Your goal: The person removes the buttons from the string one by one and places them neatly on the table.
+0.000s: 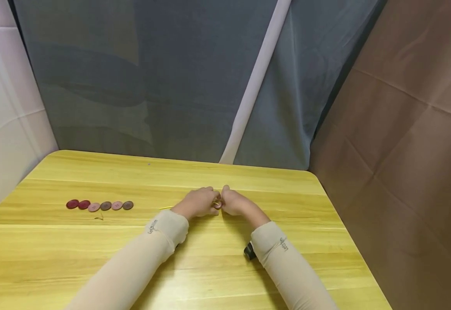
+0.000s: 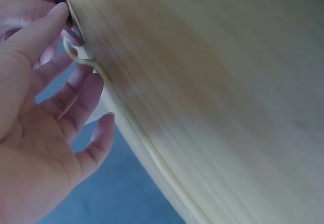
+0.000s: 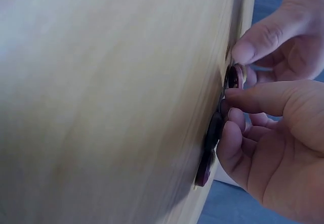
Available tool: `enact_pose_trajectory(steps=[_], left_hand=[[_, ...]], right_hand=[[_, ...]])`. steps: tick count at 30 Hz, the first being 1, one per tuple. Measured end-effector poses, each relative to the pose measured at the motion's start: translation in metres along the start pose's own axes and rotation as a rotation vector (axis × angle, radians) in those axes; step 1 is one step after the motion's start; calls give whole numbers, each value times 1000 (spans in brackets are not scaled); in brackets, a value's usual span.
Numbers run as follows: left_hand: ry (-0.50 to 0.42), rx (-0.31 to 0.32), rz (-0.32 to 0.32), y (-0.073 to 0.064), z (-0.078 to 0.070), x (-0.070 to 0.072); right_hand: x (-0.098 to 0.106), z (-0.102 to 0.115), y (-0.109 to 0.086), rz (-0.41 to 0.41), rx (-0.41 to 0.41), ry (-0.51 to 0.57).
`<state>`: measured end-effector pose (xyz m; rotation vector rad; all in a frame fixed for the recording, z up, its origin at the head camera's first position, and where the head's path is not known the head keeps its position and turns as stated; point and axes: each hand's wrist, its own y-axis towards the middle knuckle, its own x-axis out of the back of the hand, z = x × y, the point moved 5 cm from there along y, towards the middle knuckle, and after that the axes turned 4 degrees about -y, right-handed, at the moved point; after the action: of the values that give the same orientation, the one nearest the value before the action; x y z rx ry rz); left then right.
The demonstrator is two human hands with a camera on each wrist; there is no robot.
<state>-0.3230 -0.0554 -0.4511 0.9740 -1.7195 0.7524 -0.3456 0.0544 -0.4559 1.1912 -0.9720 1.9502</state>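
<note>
Both hands meet at the middle of the table over several buttons and a thin yellow cord. My left hand [image 1: 200,202] holds a reddish button [image 3: 239,76] between thumb and fingers, its other fingers loosely bent. The yellow cord [image 2: 136,120] loops by these fingers and trails off along the tabletop to the left. From the other side my right hand [image 3: 276,155] pinches at the buttons with thumb and fingertips. Below its fingertips a dark button [image 3: 213,130] and a dark red button [image 3: 204,168] stand in line. Fingers partly hide where cord and buttons meet.
On the left of the wooden table [image 1: 74,258] lies a row of several dark red, pink and brown buttons [image 1: 106,206]. A short yellow piece [image 1: 99,218] lies just in front. Beside the right cuff shows a black object [image 1: 250,252]. Cloth hangs behind and at both sides.
</note>
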Motion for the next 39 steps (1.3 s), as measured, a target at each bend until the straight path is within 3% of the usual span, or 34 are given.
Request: enact_pose_trajectory(steps=[9, 20, 26, 32, 39], left_hand=[[-90, -50, -64, 12, -3, -2], [-249, -82, -59, 4, 10, 4], [-236, -91, -88, 2, 9, 7], [-181, -44, -93, -1, 9, 9], [-223, -46, -78, -4, 12, 9]], right_hand=[[2, 1, -3, -29, 67, -6], [1, 2, 4, -12, 28, -30], [4, 1, 1, -29, -16, 30], [4, 1, 0, -23, -35, 53], [5, 0, 0, -17, -52, 107]])
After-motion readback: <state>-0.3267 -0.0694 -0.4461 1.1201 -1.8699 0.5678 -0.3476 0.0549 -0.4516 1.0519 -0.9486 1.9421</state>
